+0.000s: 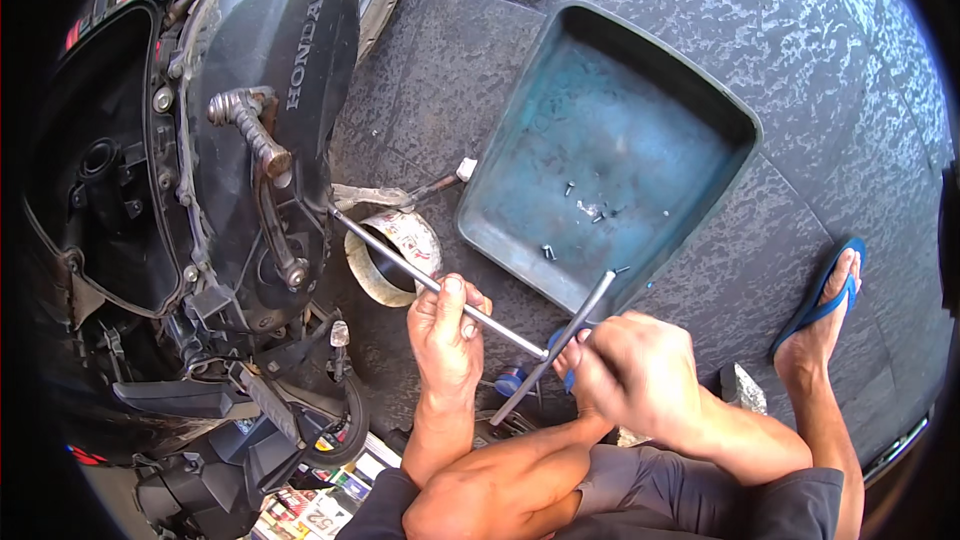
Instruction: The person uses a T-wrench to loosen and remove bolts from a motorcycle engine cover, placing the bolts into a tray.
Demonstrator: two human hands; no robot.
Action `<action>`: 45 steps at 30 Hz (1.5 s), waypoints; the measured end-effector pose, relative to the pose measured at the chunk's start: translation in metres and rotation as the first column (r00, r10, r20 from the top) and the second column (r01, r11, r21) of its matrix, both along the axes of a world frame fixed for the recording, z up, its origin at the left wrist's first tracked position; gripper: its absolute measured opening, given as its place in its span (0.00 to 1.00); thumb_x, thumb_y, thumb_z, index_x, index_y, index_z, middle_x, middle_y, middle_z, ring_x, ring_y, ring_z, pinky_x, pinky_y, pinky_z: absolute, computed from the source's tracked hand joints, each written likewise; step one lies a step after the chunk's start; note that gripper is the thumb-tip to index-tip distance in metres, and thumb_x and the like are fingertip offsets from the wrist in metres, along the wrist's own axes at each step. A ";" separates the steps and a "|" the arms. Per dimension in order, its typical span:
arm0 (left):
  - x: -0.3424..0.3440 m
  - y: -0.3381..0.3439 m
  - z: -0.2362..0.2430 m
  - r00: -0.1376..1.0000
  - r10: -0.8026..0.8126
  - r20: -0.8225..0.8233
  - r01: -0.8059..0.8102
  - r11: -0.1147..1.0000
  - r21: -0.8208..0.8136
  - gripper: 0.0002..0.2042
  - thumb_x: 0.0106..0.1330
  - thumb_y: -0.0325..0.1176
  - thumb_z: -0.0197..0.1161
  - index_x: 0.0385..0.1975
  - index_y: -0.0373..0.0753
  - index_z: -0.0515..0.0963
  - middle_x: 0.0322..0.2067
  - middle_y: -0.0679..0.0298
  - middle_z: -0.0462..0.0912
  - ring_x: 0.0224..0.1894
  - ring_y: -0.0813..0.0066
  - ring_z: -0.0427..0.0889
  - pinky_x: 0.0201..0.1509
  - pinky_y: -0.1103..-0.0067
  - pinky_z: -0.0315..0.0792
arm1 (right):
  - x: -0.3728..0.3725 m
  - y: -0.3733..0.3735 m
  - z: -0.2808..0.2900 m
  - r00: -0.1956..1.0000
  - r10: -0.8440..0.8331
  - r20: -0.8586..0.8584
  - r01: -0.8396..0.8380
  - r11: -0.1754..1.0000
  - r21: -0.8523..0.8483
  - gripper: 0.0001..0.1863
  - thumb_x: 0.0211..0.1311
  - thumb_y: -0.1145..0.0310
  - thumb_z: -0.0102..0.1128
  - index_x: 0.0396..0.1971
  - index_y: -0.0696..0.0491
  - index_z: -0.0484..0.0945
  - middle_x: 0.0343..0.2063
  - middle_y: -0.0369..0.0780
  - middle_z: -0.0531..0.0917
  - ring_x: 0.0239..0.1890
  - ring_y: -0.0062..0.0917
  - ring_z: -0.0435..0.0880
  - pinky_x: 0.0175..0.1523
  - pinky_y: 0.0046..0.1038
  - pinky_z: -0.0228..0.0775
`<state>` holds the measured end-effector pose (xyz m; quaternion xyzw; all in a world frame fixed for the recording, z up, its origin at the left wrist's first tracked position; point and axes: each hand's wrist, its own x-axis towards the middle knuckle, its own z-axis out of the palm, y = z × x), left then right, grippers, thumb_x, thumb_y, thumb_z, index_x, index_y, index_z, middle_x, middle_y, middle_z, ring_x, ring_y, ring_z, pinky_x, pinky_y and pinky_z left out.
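Observation:
A long T-handle wrench [503, 332] reaches from my lap area to the scooter's dark engine side cover [300, 50]. Its tip meets the cover's lower edge, where the fitting it sits on is too small to make out. Around the middle of the shaft, the fingers of my left hand [447, 335] are closed. My right hand [640, 370] is curled at the crossbar, close to where it joins the shaft, and slightly blurred; its fingertips are partly hidden. A rusty kick-start lever [262, 145] stands out from the cover.
A blue-grey tray [505, 155] lies ahead of me on dark tiles, holding several small bolts [549, 253]. Beside it sits a white, stained ring-shaped container [408, 238], near the side-stand [440, 185]. My foot in a blue flip-flop [825, 305] rests at the right.

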<state>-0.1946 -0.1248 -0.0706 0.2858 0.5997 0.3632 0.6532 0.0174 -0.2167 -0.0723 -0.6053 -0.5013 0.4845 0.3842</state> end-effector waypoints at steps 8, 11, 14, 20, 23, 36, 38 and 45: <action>0.006 0.004 0.020 0.996 -0.029 -0.088 0.020 0.996 -0.092 0.11 0.72 0.34 0.59 0.29 0.35 0.79 0.23 0.65 0.80 0.18 0.86 0.67 0.24 0.87 0.62 | -0.046 0.022 -0.001 0.998 0.063 0.027 -0.069 0.947 0.315 0.43 0.45 0.58 0.70 0.62 0.64 0.67 0.39 0.41 0.81 0.48 0.32 0.80 0.66 0.44 0.61; 0.004 -0.007 0.022 0.977 0.143 -0.156 -0.125 0.985 0.119 0.22 0.75 0.49 0.50 0.39 0.31 0.77 0.26 0.62 0.77 0.27 0.79 0.71 0.32 0.81 0.65 | -0.048 0.022 -0.005 0.989 0.108 0.106 -0.135 0.944 0.301 0.43 0.48 0.51 0.68 0.59 0.66 0.69 0.33 0.39 0.81 0.46 0.31 0.80 0.69 0.51 0.55; 0.002 -0.028 0.044 0.998 0.039 0.052 -0.060 0.860 0.506 0.35 0.71 0.67 0.40 0.41 0.33 0.72 0.26 0.61 0.70 0.28 0.70 0.67 0.37 0.73 0.62 | -0.044 0.029 0.001 0.913 0.266 0.309 -0.338 0.917 0.210 0.32 0.48 0.45 0.67 0.38 0.62 0.76 0.22 0.37 0.77 0.38 0.31 0.77 0.71 0.64 0.42; 0.016 -0.047 0.059 0.959 -0.282 -0.023 0.195 0.600 0.776 0.39 0.69 0.71 0.31 0.28 0.35 0.72 0.20 0.61 0.71 0.20 0.73 0.66 0.39 0.68 0.60 | -0.043 0.030 0.000 0.935 0.258 0.242 -0.319 0.910 0.263 0.30 0.40 0.43 0.74 0.30 0.55 0.77 0.14 0.28 0.73 0.27 0.25 0.75 0.68 0.61 0.49; 0.014 -0.050 0.061 0.981 -0.190 -0.051 0.156 0.595 0.788 0.39 0.69 0.71 0.31 0.28 0.36 0.72 0.19 0.62 0.71 0.18 0.74 0.65 0.41 0.68 0.60 | -0.046 0.030 0.002 0.959 0.204 0.198 -0.247 0.942 0.227 0.30 0.40 0.44 0.74 0.34 0.54 0.77 0.13 0.27 0.71 0.27 0.22 0.72 0.63 0.44 0.56; 0.011 -0.024 0.065 0.890 -0.442 -0.110 0.380 0.585 0.716 0.17 0.66 0.44 0.60 0.37 0.33 0.77 0.26 0.61 0.74 0.28 0.65 0.71 0.41 0.69 0.65 | -0.037 0.043 -0.002 0.901 0.311 0.304 -0.379 0.904 0.197 0.19 0.43 0.60 0.72 0.32 0.54 0.76 0.20 0.33 0.76 0.27 0.29 0.75 0.55 0.48 0.60; 0.010 -0.015 0.075 0.861 -0.361 -0.359 0.504 0.503 0.702 0.22 0.64 0.48 0.62 0.41 0.31 0.78 0.25 0.58 0.79 0.27 0.64 0.76 0.42 0.68 0.66 | -0.026 0.041 0.001 0.859 0.332 0.390 -0.463 0.830 0.313 0.14 0.51 0.64 0.67 0.31 0.56 0.75 0.20 0.36 0.75 0.26 0.33 0.73 0.48 0.47 0.61; -0.006 -0.057 0.022 0.446 -0.406 -0.798 0.892 0.275 0.358 0.14 0.59 0.42 0.67 0.33 0.41 0.73 0.28 0.64 0.74 0.36 0.64 0.79 0.44 0.67 0.72 | 0.037 0.019 0.046 0.839 0.512 -0.187 -0.532 0.695 -0.483 0.15 0.70 0.60 0.57 0.33 0.59 0.78 0.25 0.38 0.79 0.29 0.24 0.77 0.35 0.31 0.69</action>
